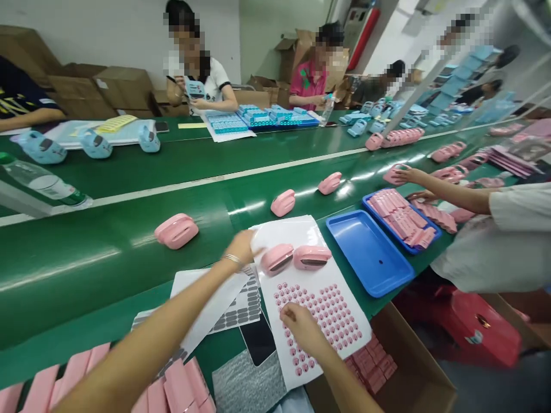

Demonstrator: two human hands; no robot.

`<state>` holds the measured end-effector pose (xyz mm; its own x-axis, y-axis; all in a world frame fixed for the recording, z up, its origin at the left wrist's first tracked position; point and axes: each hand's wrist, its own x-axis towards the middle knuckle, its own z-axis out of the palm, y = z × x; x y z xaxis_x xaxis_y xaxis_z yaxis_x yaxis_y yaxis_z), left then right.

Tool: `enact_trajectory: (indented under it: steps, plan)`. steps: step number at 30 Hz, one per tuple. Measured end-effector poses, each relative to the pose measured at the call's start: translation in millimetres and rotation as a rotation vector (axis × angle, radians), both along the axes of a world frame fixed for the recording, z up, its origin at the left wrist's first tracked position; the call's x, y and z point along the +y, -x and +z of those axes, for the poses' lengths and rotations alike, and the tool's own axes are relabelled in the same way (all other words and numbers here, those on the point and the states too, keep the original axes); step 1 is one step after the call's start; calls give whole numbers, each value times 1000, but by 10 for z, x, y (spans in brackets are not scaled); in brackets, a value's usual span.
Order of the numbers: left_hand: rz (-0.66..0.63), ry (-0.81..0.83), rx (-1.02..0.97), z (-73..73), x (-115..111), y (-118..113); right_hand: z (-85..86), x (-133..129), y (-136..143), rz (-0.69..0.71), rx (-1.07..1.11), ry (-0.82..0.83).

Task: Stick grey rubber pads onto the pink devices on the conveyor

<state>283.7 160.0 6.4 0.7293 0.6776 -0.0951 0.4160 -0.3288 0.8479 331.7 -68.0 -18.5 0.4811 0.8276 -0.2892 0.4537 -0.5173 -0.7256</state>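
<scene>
A white sheet of small round pink stickers (340, 321) lies in front of me, with two pink plastic cases (312, 257) resting on its upper part. Each case has a dark strip along its near side. My left hand (241, 248), slightly blurred, is just left of the nearer pink case (278, 259). Its fingers look apart, and I see nothing held. Over the left part of the stickers is my right hand (303, 330), thumb and fingers pinched together. Whatever is between those fingertips is too small or hidden to make out.
Several pink cases (176, 230) sit on the green conveyor belt (107, 252). An empty blue tray (365, 252) and a filled one (419, 248) stand right. A phone (258, 339) and grey label sheets (236, 307) lie left. A co-worker's arm (451, 192) reaches in at right.
</scene>
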Motion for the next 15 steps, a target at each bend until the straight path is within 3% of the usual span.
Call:
enact_trajectory:
  steps: [3, 5, 6, 8, 11, 15]
  plan:
    - [-84, 19, 102, -228, -459, -499, -456, 217, 335, 136, -64, -63]
    - [-15, 53, 153, -343, -527, -569, -655, 367, 597, 251, -113, -138]
    - [40, 79, 163, -377, -497, -496, -736, 441, 716, 310, -137, -176]
    - [175, 138, 142, -397, -369, -135, -881, 580, 913, 427, -185, -245]
    - [437, 223, 39, -327, -222, 795, -1067, 745, 1112, 599, -254, -328]
    - [859, 321, -54, -155, -426, 2129, -1215, 829, 1242, 694, -365, -363]
